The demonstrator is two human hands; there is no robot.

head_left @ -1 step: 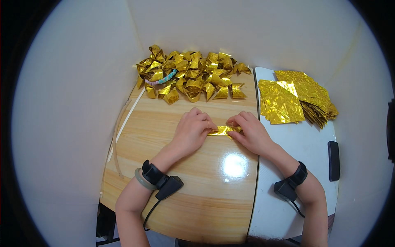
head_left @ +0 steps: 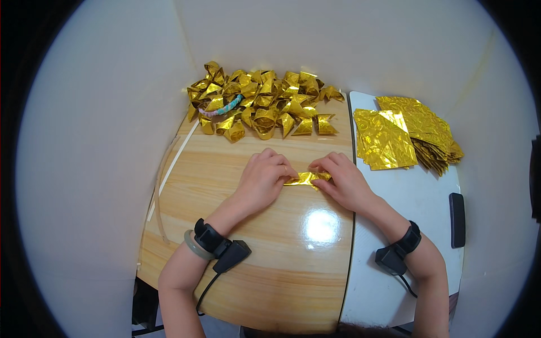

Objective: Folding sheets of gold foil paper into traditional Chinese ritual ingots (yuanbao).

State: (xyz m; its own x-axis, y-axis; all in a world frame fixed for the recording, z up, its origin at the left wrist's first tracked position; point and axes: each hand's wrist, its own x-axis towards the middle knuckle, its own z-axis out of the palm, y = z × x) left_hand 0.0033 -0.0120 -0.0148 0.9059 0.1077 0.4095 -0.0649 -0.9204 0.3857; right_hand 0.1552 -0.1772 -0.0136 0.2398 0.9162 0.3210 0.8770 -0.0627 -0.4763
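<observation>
A narrow folded strip of gold foil paper point(head_left: 305, 178) lies across the wood-grain table, held at both ends. My left hand point(head_left: 266, 176) pinches its left end, with the fingertips pressed together on the foil. At the right end, my right hand point(head_left: 345, 179) grips it between thumb and bent fingers, which partly cover that end. A small crumpled edge of the foil shows below the right thumb. Beyond my hands, a heap of folded gold paper ingots point(head_left: 265, 121) spreads along the back of the table.
Stacked flat gold foil sheets point(head_left: 385, 139) lie on the white table point(head_left: 372, 270) at the right, near a black oblong object point(head_left: 457, 220). A pink-and-blue braided band point(head_left: 228, 106) rests among the ingots. Pale walls point(head_left: 360, 45) enclose the tables. Cabled black devices point(head_left: 233, 256) are strapped to both wrists.
</observation>
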